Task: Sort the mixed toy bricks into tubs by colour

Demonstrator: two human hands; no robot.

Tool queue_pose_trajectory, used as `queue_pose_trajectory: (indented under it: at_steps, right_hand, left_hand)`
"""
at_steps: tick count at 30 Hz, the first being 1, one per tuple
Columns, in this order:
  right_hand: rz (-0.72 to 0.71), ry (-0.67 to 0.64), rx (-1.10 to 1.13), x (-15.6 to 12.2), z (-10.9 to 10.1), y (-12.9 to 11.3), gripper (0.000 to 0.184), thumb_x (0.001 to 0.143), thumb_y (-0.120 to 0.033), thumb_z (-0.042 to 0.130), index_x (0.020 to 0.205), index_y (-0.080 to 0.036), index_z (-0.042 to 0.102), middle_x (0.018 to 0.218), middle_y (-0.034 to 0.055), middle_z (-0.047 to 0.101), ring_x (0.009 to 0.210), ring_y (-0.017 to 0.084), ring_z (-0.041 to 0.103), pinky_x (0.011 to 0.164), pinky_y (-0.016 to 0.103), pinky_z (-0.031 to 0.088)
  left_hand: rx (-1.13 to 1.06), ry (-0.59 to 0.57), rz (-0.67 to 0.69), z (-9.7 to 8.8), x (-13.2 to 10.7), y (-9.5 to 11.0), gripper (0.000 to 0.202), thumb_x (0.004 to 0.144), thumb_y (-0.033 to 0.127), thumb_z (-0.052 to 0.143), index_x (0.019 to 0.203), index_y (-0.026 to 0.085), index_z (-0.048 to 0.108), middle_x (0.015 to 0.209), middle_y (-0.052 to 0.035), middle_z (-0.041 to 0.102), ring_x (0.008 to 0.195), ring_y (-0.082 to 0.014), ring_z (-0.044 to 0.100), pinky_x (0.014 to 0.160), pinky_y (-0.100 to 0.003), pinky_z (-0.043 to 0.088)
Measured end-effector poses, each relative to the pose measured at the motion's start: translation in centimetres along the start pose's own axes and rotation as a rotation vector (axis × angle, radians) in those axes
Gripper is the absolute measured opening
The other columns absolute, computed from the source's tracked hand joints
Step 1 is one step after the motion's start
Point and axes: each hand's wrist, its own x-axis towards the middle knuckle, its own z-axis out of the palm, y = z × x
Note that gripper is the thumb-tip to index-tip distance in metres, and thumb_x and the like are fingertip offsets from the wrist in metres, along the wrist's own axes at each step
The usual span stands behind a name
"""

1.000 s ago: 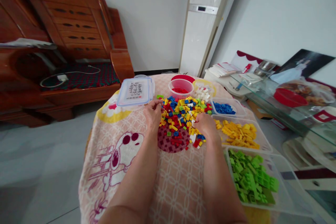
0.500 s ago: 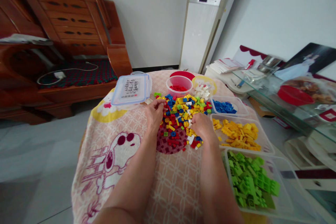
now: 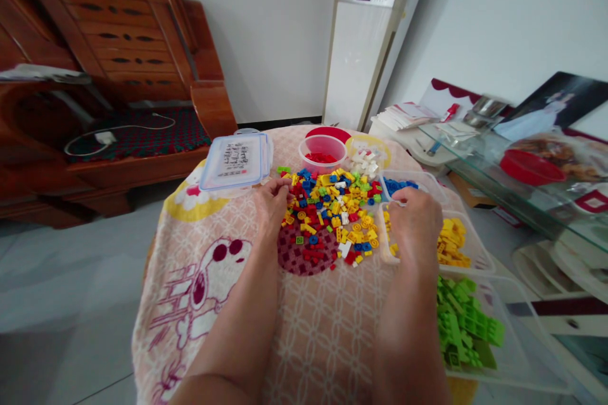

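A mixed pile of toy building bricks (image 3: 327,202) in red, yellow, blue, green and white lies on the cloth-covered table. At its left edge my left hand (image 3: 273,199) rests with curled fingers pressed together; what they hold, if anything, is hidden. My right hand (image 3: 415,218) hovers over the border between the box of blue bricks (image 3: 398,184) and the box of yellow bricks (image 3: 452,242). Its thumb and fingers are pinched, and whatever is between them is too small to make out. Part of the yellow bricks is hidden behind this hand.
Behind the pile stand a pink-rimmed bowl (image 3: 323,147) with red bricks and a clear container of white bricks (image 3: 365,163). Green bricks (image 3: 468,323) fill a box at the near right. A blue-rimmed lid (image 3: 236,161) lies at the back left. A glass shelf (image 3: 513,177) stands rightward.
My right hand has moved right, from the pile to above the blue and yellow boxes. My left hand has shifted slightly left at the pile's edge.
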Motion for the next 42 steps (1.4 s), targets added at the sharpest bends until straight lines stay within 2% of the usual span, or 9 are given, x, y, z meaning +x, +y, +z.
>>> queue_pose_trajectory:
  at_steps: [3,7,12,16,20,24,35,40,42]
  right_hand:
    - [-0.058,0.056,0.142,0.0,0.4,-0.5,0.022,0.083,-0.023,0.06,0.09,-0.019,0.08,0.09,0.0105,0.076,0.081,0.024,0.066,0.076,0.033,0.046]
    - [-0.188,-0.11,0.355,-0.7,4.0,-2.8,0.023,0.088,-0.028,0.057,0.082,-0.021,0.078,0.078,0.0063,0.076,0.076,0.021,0.067,0.074,0.029,0.045]
    - [-0.204,-0.203,0.476,-2.1,9.2,-4.6,0.022,0.089,-0.03,0.059,0.079,-0.023,0.078,0.077,0.0061,0.077,0.076,0.021,0.069,0.072,0.027,0.046]
    - [-0.161,-0.233,0.646,-3.1,11.0,-4.8,0.027,0.091,-0.034,0.055,0.084,-0.022,0.078,0.075,0.0049,0.076,0.072,0.02,0.069,0.071,0.028,0.049]
    - [-0.171,-0.246,0.657,-4.0,11.7,-5.5,0.027,0.091,-0.034,0.055,0.085,-0.022,0.078,0.071,0.0042,0.075,0.069,0.019,0.068,0.071,0.027,0.048]
    - [-0.175,-0.275,0.665,-4.2,11.9,-5.7,0.029,0.091,-0.037,0.054,0.088,-0.021,0.078,0.073,0.0046,0.075,0.072,0.019,0.069,0.073,0.027,0.049]
    - [0.106,-0.194,0.824,-2.4,11.2,-3.0,0.042,0.087,-0.046,0.052,0.094,-0.015,0.078,0.067,0.0046,0.072,0.062,0.019,0.065,0.068,0.029,0.054]
    - [0.13,-0.053,0.776,-1.7,10.3,-2.5,0.042,0.088,-0.037,0.049,0.106,-0.012,0.077,0.086,0.0107,0.078,0.073,0.021,0.071,0.073,0.03,0.055]
    - [0.078,-0.078,0.641,-1.5,9.9,-2.5,0.037,0.088,-0.033,0.051,0.105,-0.012,0.078,0.094,0.0124,0.079,0.081,0.022,0.072,0.078,0.03,0.054]
  left_hand:
    - [0.018,-0.012,-0.008,-0.7,0.3,0.2,0.028,0.073,0.029,0.06,0.091,0.015,0.076,0.077,-0.0021,0.074,0.055,-0.0108,0.064,0.055,-0.021,0.053]
    - [0.071,-0.05,-0.045,-1.9,0.9,0.5,0.028,0.07,0.03,0.063,0.09,0.015,0.076,0.067,-0.0002,0.07,0.053,-0.0122,0.062,0.053,-0.022,0.05]
    - [0.443,-0.142,-0.014,-3.6,1.4,1.1,0.022,0.071,0.026,0.064,0.084,0.017,0.078,0.059,0.0008,0.067,0.057,-0.0164,0.064,0.059,-0.026,0.049]
    - [0.652,-0.229,0.01,-4.1,1.4,1.5,0.018,0.073,0.026,0.066,0.081,0.019,0.08,0.067,-0.001,0.073,0.066,-0.0189,0.068,0.065,-0.027,0.049]
    - [0.713,-0.333,0.062,-3.8,1.3,1.2,0.022,0.068,0.031,0.076,0.087,0.02,0.081,0.075,-0.0024,0.077,0.072,-0.0203,0.07,0.069,-0.029,0.05]
    - [0.698,-0.331,0.089,-3.5,1.4,0.7,0.025,0.068,0.034,0.078,0.09,0.022,0.081,0.074,-0.0026,0.077,0.07,-0.021,0.069,0.068,-0.03,0.05]
    - [0.483,-0.462,0.042,-3.9,2.1,-0.9,0.037,0.061,0.03,0.085,0.097,0.02,0.082,0.07,-0.0013,0.072,0.065,-0.0192,0.067,0.063,-0.029,0.053]
    - [0.47,-0.45,0.035,-3.9,2.0,-1.0,0.039,0.061,0.032,0.084,0.098,0.019,0.082,0.071,-0.0015,0.072,0.066,-0.0194,0.067,0.062,-0.028,0.053]
    - [0.461,-0.458,0.028,-3.9,1.9,-0.9,0.038,0.061,0.032,0.084,0.097,0.019,0.081,0.07,-0.0017,0.072,0.066,-0.0193,0.067,0.062,-0.028,0.053]
